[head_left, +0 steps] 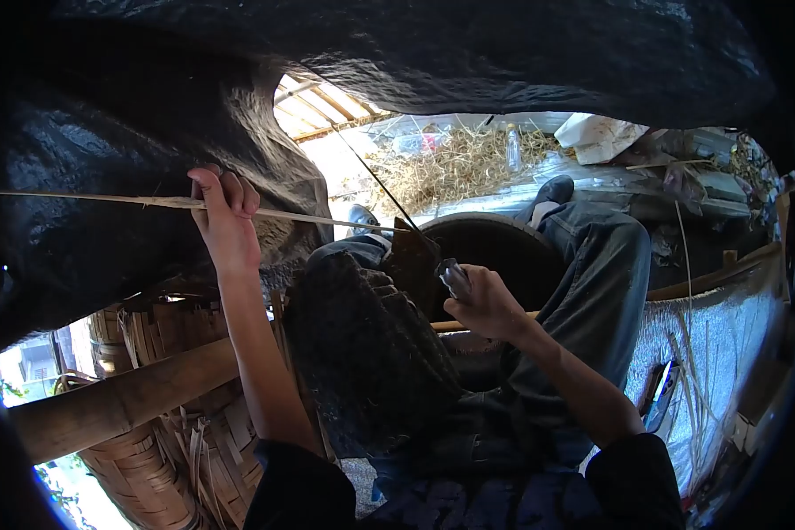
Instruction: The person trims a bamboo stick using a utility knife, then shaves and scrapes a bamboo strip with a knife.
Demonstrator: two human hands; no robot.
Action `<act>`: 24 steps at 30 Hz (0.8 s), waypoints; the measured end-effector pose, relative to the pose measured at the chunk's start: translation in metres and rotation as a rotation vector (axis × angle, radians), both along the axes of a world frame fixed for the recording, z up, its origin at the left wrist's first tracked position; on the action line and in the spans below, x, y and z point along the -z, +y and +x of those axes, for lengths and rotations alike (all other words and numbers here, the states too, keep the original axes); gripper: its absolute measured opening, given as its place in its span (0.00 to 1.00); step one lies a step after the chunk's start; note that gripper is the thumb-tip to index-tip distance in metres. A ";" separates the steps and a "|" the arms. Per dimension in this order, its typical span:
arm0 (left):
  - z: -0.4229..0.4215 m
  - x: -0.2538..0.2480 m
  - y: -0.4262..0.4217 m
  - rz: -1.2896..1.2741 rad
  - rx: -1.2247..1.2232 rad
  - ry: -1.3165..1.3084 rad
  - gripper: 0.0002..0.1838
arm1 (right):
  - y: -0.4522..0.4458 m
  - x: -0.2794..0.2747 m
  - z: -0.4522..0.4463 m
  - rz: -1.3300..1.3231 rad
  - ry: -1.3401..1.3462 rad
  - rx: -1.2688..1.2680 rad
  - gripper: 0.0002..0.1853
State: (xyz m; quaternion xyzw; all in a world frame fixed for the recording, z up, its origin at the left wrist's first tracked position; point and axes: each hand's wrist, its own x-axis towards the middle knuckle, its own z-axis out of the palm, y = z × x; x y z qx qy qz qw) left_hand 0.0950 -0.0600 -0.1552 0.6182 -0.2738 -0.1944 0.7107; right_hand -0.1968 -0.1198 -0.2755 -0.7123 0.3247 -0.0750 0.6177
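My left hand [227,221] is raised at the left, its fingers closed round a long, thin pale strip [305,217]. The strip runs from the left edge of the view to a dark, broad blade [412,263] near the middle. My right hand [488,303] grips the handle [453,279] of this blade. A dark, thin rod slants down toward the blade from the upper left. Dark cloth [362,340] covers one of my legs, and a large dark round container [495,256] sits between my knees.
A thick bamboo pole [132,402] crosses the lower left above woven baskets [146,473]. Black sheeting [503,53] hangs overhead. Straw [468,166] and a clear bottle [513,148] lie ahead. At the right, a knife [661,395] rests on a silvery sheet [724,353].
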 end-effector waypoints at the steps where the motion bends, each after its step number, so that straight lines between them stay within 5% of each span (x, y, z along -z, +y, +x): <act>1: -0.003 0.000 0.000 0.001 -0.004 -0.002 0.22 | -0.001 0.000 0.000 0.001 -0.002 -0.004 0.09; 24: -0.031 0.006 -0.004 -0.125 0.253 0.284 0.25 | -0.010 -0.004 -0.002 0.045 -0.060 -0.003 0.10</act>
